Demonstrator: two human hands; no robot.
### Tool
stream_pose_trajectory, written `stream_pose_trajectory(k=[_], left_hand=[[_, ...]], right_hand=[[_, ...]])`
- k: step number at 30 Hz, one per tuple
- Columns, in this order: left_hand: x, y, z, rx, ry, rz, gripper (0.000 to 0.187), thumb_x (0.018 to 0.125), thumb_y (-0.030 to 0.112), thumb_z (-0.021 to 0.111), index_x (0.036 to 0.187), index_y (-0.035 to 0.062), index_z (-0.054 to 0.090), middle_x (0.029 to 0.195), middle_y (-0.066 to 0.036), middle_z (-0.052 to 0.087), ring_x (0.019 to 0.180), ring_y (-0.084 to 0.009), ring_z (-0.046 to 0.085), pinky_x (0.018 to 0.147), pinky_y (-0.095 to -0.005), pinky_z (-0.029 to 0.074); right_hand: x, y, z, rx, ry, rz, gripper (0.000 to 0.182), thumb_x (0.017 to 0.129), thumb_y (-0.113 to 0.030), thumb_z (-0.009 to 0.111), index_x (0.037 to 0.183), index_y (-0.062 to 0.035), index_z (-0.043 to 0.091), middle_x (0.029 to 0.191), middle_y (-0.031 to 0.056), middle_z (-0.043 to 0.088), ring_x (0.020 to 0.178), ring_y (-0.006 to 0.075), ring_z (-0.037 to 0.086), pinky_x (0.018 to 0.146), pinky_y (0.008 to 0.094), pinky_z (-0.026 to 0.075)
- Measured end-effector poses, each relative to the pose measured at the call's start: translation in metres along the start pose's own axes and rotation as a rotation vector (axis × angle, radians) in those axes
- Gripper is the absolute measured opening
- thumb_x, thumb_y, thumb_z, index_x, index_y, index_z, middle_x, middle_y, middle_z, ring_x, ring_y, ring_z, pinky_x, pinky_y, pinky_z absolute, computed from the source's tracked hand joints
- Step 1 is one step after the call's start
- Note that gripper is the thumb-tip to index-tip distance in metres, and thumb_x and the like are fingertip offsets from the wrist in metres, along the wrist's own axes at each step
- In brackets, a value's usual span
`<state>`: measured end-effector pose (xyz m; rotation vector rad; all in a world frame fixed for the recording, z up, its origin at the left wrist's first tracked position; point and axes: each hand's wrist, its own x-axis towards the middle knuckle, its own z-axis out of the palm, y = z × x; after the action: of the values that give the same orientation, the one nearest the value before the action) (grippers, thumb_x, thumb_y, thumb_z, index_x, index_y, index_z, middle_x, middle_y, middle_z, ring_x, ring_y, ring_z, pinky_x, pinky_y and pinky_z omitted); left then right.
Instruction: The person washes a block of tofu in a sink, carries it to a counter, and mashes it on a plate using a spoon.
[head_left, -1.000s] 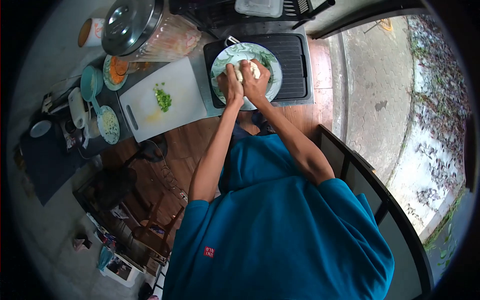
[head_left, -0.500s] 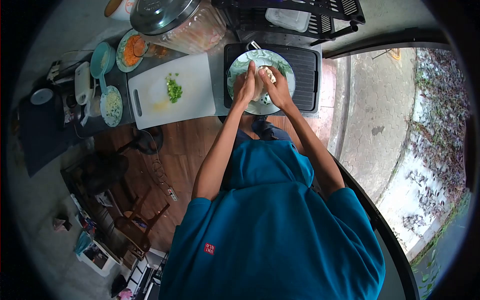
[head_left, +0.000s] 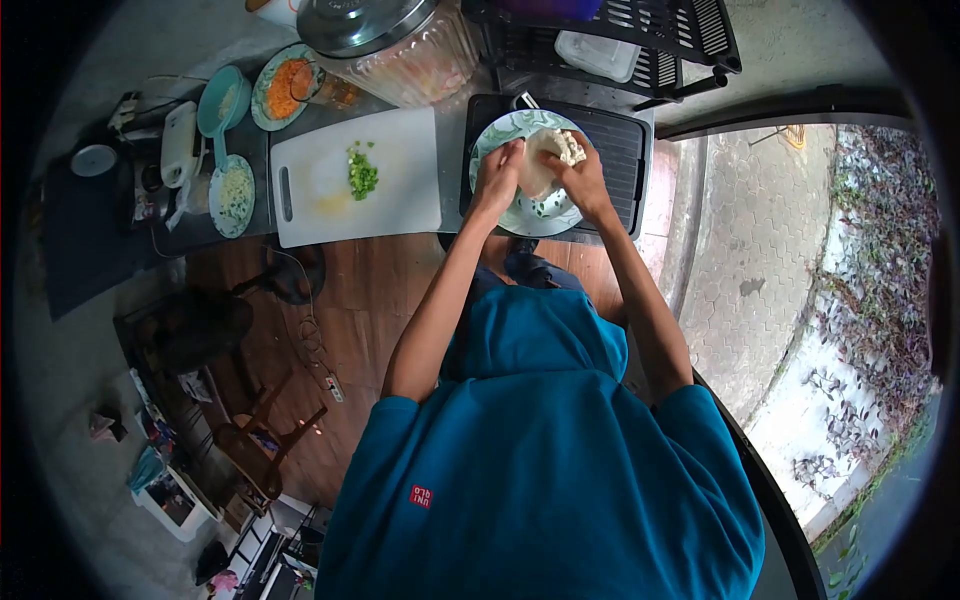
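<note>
Between my two hands is a pale beige, rounded lump [head_left: 536, 176] with a white, bumpy top edge; its kind I cannot make out. My left hand [head_left: 497, 180] presses its left side, fingers mostly out of sight. On the other side my right hand [head_left: 582, 182] grips it near the white bumpy part, thumb toward the middle. Both hands are over a green-and-white patterned plate [head_left: 518, 124], which lies on a black ridged griddle [head_left: 622, 170]. To the left, chopped green pieces [head_left: 362, 176] lie on a white cutting board [head_left: 410, 190].
Left of the board are a plate of shredded orange food [head_left: 288, 88], a plate of pale chopped food [head_left: 236, 192] and a teal strainer [head_left: 222, 100]. A large lidded clear jar [head_left: 420, 70] and a black rack [head_left: 690, 40] stand behind.
My hands have spread a little farther apart, showing more of the pale lump between them. The whole view has shifted slightly, so the counter things appear farther right.
</note>
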<state>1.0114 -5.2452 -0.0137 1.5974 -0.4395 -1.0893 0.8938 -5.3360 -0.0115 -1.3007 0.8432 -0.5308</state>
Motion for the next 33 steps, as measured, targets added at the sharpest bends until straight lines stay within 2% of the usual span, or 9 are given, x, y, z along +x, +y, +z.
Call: stream_pose_trajectory(k=[2,3,7,10,16,18,20,28,33], left_hand=[[-0.001,-0.007,0.003,0.016,0.040,0.109,0.039,0.093,0.027,0.048,0.115,-0.0054,0.054,0.109,-0.014,0.061,0.104,-0.0181,0.057,0.088,-0.0264,0.042],[-0.001,-0.012,0.003,0.056,0.041,0.146,0.038,0.093,0.024,0.048,0.117,-0.0062,0.053,0.112,-0.017,0.060,0.106,-0.0201,0.057,0.089,-0.0268,0.043],[-0.009,-0.012,0.005,0.170,0.067,0.199,0.037,0.093,0.020,0.048,0.118,-0.0079,0.051,0.110,-0.022,0.060,0.104,-0.0247,0.060,0.085,-0.0285,0.046],[-0.014,-0.012,0.012,0.204,0.131,0.226,0.040,0.092,0.023,0.049,0.118,-0.0071,0.052,0.101,-0.024,0.063,0.097,-0.0272,0.062,0.080,-0.0298,0.048],[-0.018,-0.014,0.009,0.430,0.223,0.270,0.044,0.090,0.026,0.054,0.123,-0.0042,0.050,0.099,-0.020,0.065,0.086,-0.0184,0.064,0.073,-0.0284,0.048],[-0.021,-0.013,0.006,0.420,0.193,0.201,0.044,0.090,0.024,0.054,0.123,-0.0038,0.049,0.105,-0.022,0.062,0.093,-0.0211,0.063,0.077,-0.0289,0.048],[-0.024,-0.014,0.005,0.334,0.203,0.272,0.043,0.090,0.023,0.052,0.121,-0.0061,0.050,0.103,-0.029,0.059,0.096,-0.0369,0.060,0.080,-0.0370,0.047],[-0.046,-0.017,-0.002,0.432,0.010,0.055,0.042,0.093,0.021,0.049,0.126,-0.0033,0.046,0.117,-0.024,0.055,0.108,-0.0251,0.057,0.087,-0.0302,0.046],[-0.054,-0.013,0.009,0.436,0.097,0.247,0.041,0.089,0.012,0.049,0.125,-0.0047,0.045,0.118,-0.027,0.052,0.112,-0.0338,0.052,0.092,-0.0345,0.043]], right_hand=[[-0.005,-0.010,-0.003,-0.417,0.039,-0.139,0.042,0.074,-0.011,0.068,0.111,0.0002,0.052,0.096,0.0138,0.064,0.089,0.0233,0.064,0.075,0.0323,0.049],[-0.004,-0.005,-0.002,-0.489,0.059,-0.178,0.044,0.073,-0.007,0.067,0.113,-0.0002,0.050,0.098,0.0206,0.063,0.094,0.0346,0.062,0.076,0.0377,0.049],[-0.011,-0.009,0.006,-0.589,-0.021,-0.254,0.043,0.072,0.000,0.060,0.113,0.0000,0.049,0.098,0.0253,0.060,0.092,0.0454,0.056,0.077,0.0418,0.048],[-0.014,-0.005,0.019,-0.723,0.031,-0.348,0.043,0.073,-0.008,0.064,0.113,-0.0014,0.047,0.094,0.0257,0.059,0.082,0.0455,0.058,0.068,0.0458,0.048],[-0.012,0.004,0.020,-1.193,-0.001,-0.321,0.067,0.069,-0.032,0.070,0.127,-0.0099,0.046,0.115,0.0129,0.057,0.111,0.0303,0.049,0.087,0.0523,0.037],[-0.013,-0.004,0.011,-1.120,-0.092,-0.335,0.067,0.069,-0.033,0.071,0.126,-0.0075,0.046,0.113,0.0150,0.057,0.108,0.0324,0.051,0.088,0.0482,0.039],[-0.014,0.000,0.003,-0.981,-0.106,-0.329,0.068,0.068,-0.033,0.072,0.125,-0.0052,0.046,0.111,0.0170,0.058,0.106,0.0344,0.053,0.088,0.0457,0.041],[-0.014,0.000,-0.018,-0.709,-0.070,-0.167,0.063,0.070,-0.029,0.072,0.118,0.0046,0.049,0.103,0.0248,0.061,0.097,0.0377,0.060,0.085,0.0392,0.047],[-0.007,0.008,-0.009,-0.232,-0.106,0.017,0.057,0.072,-0.026,0.071,0.115,0.0055,0.051,0.105,0.0247,0.060,0.100,0.0356,0.059,0.085,0.0390,0.046]])
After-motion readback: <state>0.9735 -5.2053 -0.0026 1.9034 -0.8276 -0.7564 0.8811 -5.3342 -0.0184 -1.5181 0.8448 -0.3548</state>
